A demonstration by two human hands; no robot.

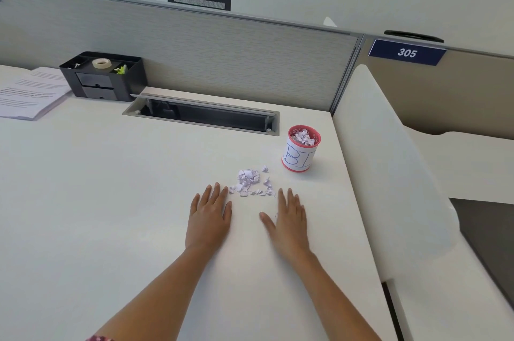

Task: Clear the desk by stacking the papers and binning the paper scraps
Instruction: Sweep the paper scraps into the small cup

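Both grips lie flat on the tabletop (111, 187), fingers straight, holding nothing. The left grip (208, 218) is at 7 o'clock of the paper scraps (250, 182) and the right grip (289, 221) at 5 o'clock, fingertips just beside the pile's near edge. The bin (299, 158), already heaped to its rim, stands at 2 o'clock of the pile.

The risks, as I judge them: a quick sweep could scatter the light bits toward the tabletop's right edge, and a large handful dropped on so full a bin could spill over, or knock it. The papers (30, 93) lie stacked far off at 10 o'clock.
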